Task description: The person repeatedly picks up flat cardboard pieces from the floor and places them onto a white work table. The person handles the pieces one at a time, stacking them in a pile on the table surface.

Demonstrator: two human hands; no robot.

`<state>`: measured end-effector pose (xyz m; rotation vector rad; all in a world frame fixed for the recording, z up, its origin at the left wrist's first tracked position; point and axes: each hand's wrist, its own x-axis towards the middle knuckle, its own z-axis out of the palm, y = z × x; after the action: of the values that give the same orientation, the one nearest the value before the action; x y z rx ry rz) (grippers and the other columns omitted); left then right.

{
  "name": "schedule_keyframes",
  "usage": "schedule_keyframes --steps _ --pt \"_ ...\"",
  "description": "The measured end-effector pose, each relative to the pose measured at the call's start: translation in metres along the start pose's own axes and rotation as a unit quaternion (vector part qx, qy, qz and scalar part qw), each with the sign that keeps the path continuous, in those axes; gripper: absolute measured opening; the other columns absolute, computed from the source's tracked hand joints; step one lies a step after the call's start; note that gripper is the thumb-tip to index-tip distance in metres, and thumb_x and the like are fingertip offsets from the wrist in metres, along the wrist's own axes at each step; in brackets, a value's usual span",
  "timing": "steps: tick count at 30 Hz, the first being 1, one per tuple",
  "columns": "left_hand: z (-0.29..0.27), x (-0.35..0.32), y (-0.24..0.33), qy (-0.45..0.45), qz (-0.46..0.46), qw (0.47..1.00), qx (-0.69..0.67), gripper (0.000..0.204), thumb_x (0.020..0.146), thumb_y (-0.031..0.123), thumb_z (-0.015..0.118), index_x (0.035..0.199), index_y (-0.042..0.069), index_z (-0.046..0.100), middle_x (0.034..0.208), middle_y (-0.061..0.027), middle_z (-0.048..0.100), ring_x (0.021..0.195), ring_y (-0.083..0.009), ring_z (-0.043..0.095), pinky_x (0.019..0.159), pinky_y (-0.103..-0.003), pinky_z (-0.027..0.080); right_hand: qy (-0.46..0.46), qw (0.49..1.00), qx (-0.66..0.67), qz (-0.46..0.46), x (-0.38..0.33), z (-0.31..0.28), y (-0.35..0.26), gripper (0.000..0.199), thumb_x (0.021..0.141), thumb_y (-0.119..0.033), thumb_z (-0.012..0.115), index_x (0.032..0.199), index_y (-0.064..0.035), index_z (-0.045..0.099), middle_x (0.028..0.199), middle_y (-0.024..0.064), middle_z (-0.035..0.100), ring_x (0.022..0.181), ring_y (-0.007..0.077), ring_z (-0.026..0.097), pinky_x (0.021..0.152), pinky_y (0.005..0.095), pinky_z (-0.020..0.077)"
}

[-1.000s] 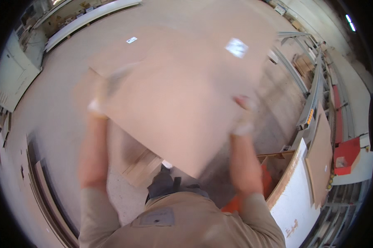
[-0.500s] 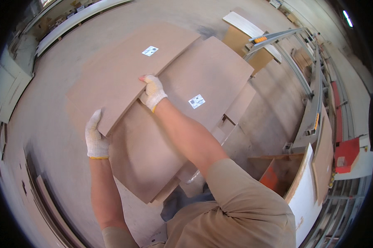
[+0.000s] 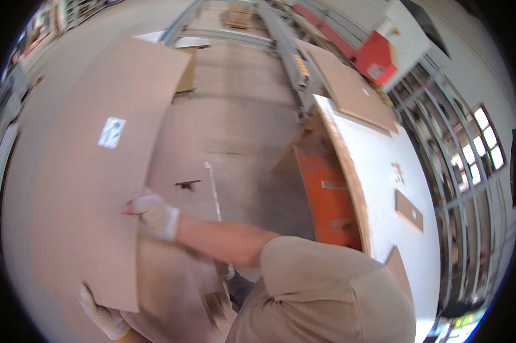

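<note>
A large flat brown board (image 3: 80,211) with a white label (image 3: 111,132) spans the left half of the view. Its near corner lies in the grip of my left hand (image 3: 102,315), which wears a white knit glove with a yellow cuff. My right hand (image 3: 159,217), gloved alike, is closed on the board's right edge, thumb over the top face. Underneath, more brown boards (image 3: 169,280) are partly visible; the held board covers the rest. Motion blurs both hands somewhat.
To my right stands a white-topped bench (image 3: 378,194) with an orange inner panel (image 3: 325,197). A brown board (image 3: 349,86) and a small brown piece (image 3: 409,210) are on that side. Metal rails (image 3: 281,43), a red machine part (image 3: 376,60) and a metal rack (image 3: 458,188) stand beyond.
My view has turned to the right, bringing the bench and rack further in. Both hands keep hold of the board, which now reaches further along my left side.
</note>
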<state>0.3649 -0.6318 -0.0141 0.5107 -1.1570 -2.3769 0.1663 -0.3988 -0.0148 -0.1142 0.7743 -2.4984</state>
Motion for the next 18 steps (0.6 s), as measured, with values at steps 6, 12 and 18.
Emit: schedule_keyframes --steps 6,12,18 --pt "0.189 0.076 -0.105 -0.269 -0.082 0.957 0.064 0.047 0.104 0.026 0.068 0.141 -0.002 0.061 0.137 -0.0112 0.066 0.13 -0.0203 0.062 0.11 -0.04 0.052 0.09 0.971 -0.079 -0.208 -0.179 -0.067 -0.23 0.045 0.086 -0.005 0.07 0.13 0.0058 0.063 0.122 0.0175 0.072 0.112 0.03 0.07 0.1 0.0473 0.0576" --pt "0.421 -0.108 -0.229 -0.522 -0.335 0.784 0.013 0.043 0.101 0.019 0.07 0.136 -0.005 0.063 0.128 -0.0117 0.07 0.116 -0.0224 0.069 0.103 -0.039 0.055 0.405 0.799 0.008 -0.444 -0.462 -0.146 -0.273 0.051 0.087 -0.004 0.066 0.136 0.0065 0.057 0.129 0.0225 0.068 0.119 0.0373 0.069 0.106 0.052 0.0566" --pt "0.508 -0.348 -0.35 -0.657 -0.463 0.593 0.06 0.049 0.095 0.012 0.074 0.139 -0.004 0.06 0.129 -0.0121 0.068 0.112 -0.0226 0.069 0.096 -0.037 0.057 0.49 0.635 0.084 -0.591 -0.7 -0.146 -0.204 0.049 0.088 -0.007 0.064 0.134 0.0057 0.057 0.127 0.0226 0.068 0.117 0.0403 0.069 0.105 0.0544 0.0562"
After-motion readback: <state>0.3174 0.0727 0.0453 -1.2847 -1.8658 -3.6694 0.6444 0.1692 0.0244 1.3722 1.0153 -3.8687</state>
